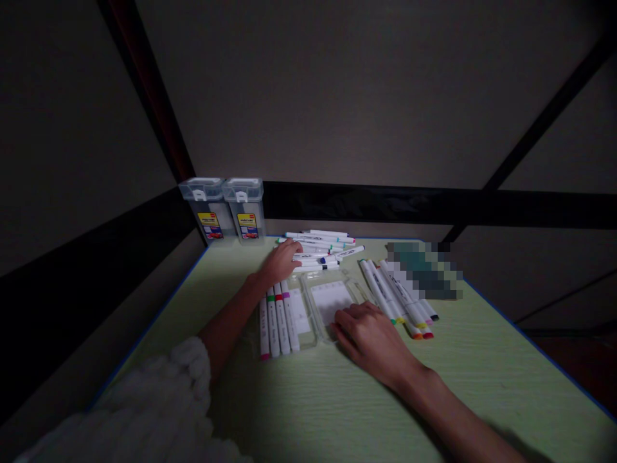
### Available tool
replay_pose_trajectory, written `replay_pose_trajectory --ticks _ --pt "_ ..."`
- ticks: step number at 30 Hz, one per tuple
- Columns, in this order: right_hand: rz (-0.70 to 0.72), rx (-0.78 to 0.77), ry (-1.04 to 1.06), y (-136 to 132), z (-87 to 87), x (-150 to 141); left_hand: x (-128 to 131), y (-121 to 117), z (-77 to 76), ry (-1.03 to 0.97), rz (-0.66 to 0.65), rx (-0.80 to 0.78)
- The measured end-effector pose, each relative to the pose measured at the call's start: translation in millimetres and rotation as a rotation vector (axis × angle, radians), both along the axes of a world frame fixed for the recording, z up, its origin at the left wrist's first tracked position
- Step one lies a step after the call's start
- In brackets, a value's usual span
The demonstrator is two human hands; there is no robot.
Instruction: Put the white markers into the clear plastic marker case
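My left hand [283, 260] reaches to the left end of a loose pile of white markers [313, 244]. Its thumb and forefinger look apart, with marker ends close to them; contact is hard to make out. Below that wrist, several markers with coloured bands [279, 321] lie side by side in the left half of an opened clear plastic case [311, 344]. The case's other half, with a white insert [330, 299], lies flat to the right. My right hand [369, 328] rests over that half's right edge, palm down, fingers loosely bent; the fingertips are partly hidden.
Two clear lidded marker boxes [207, 209] stand upright at the table's back left corner. Further markers with coloured ends [400, 292] lie right of the case. Behind them is a blurred-out flat object [424, 270]. A wall rises behind the pale green table [308, 411].
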State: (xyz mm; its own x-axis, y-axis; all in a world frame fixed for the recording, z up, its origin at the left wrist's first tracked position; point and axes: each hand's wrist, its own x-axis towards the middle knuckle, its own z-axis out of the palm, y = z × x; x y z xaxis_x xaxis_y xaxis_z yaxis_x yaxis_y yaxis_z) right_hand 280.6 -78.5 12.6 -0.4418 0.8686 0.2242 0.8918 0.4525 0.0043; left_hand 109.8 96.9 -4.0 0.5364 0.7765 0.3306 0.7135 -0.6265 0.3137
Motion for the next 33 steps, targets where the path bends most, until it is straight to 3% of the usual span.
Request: replay_pose_trajectory --ticks 19,33 --pt "-0.004 -0.032 -0.022 -0.6 4.5 -0.3 -5.7 -5.4 11.1 0.098 -0.257 -0.032" --pt "0.018 -0.052 -0.032 0.6 3.1 2.2 -20.6 -2.7 20.4 0.306 -0.07 -0.045"
